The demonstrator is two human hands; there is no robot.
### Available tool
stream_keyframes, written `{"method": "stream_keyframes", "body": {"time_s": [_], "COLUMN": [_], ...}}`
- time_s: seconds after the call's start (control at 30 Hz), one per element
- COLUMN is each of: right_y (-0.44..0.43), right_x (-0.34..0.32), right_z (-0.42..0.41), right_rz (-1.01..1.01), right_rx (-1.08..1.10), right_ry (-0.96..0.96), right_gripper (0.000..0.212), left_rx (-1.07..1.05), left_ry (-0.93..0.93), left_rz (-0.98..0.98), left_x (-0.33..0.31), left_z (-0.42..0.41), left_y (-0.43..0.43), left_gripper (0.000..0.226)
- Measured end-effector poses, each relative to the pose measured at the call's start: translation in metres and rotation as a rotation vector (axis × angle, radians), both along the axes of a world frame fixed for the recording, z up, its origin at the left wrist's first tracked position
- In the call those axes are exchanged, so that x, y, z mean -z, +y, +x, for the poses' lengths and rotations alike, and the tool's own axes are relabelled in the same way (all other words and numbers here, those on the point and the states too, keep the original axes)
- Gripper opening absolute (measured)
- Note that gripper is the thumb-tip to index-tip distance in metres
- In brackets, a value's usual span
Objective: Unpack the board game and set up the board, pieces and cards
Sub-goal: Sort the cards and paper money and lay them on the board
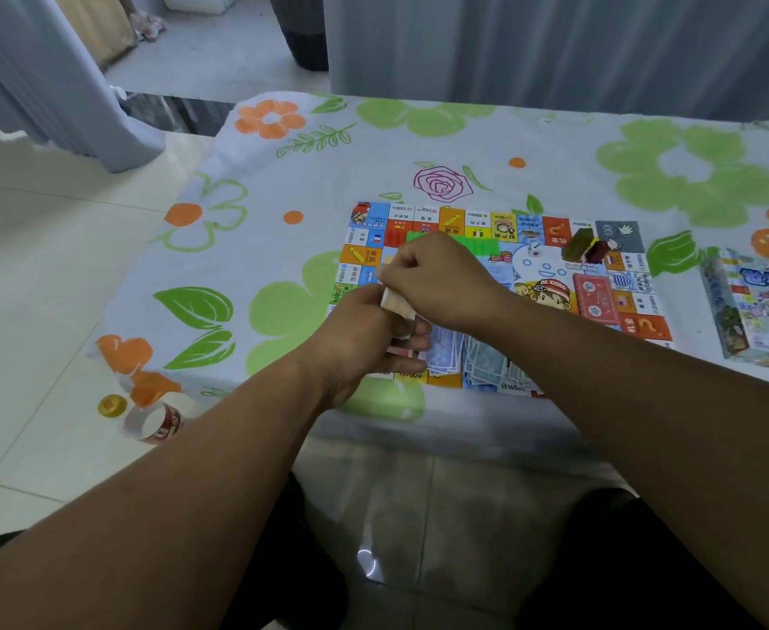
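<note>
Head view, frame centre: the left hand (364, 331) curls under a pale stack (395, 303) of cards or notes, and the right hand (437, 281) pinches its upper end.
Board: the board (550, 291) lies flat beneath both hands.
Likely next: laying the stack down. The note piles (478, 363) lie just lower right, nearest the left hand's fingertips.
Box: the box (755, 306) sits at the right edge, well apart.

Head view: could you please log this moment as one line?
left hand: holds card stack | right hand: pinches its top | board: laid open | banknotes: on board's near edge
</note>
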State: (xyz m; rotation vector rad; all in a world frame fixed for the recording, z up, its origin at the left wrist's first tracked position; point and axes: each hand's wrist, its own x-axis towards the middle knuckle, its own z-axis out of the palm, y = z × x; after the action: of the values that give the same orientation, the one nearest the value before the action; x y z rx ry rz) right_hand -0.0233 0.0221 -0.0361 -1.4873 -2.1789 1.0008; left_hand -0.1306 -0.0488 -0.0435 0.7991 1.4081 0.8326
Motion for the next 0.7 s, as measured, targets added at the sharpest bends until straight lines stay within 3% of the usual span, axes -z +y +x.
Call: {"method": "stream_keyframes", "body": {"time_s": [0.2, 0.33, 0.53, 0.7], "right_y": [-0.007, 0.000, 0.000, 0.000], "right_x": [-0.007, -0.010, -0.011, -0.010], "right_z": [0.006, 0.015, 0.028, 0.032], "right_rz": [-0.097, -0.206, -0.199, -0.209], "right_rx": [-0.120, -0.078, -0.015, -0.017], "right_ry": [-0.003, 0.092, 0.274, 0.300], "right_gripper": [0.047, 0.012, 0.013, 0.015], "left_rx": [-0.011, -0.049, -0.062, -0.016], "left_ry": [-0.017, -0.055, -0.103, -0.029], "left_rz": [-0.005, -0.026, 0.002, -0.046], "left_x": [-0.002, 0.001, -0.001, -0.001], "left_z": [0.004, 0.000, -0.004, -0.001], "left_y": [0.000, -0.001, -0.003, -0.001], "left_gripper": [0.030, 0.028, 0.028, 0.031]}}
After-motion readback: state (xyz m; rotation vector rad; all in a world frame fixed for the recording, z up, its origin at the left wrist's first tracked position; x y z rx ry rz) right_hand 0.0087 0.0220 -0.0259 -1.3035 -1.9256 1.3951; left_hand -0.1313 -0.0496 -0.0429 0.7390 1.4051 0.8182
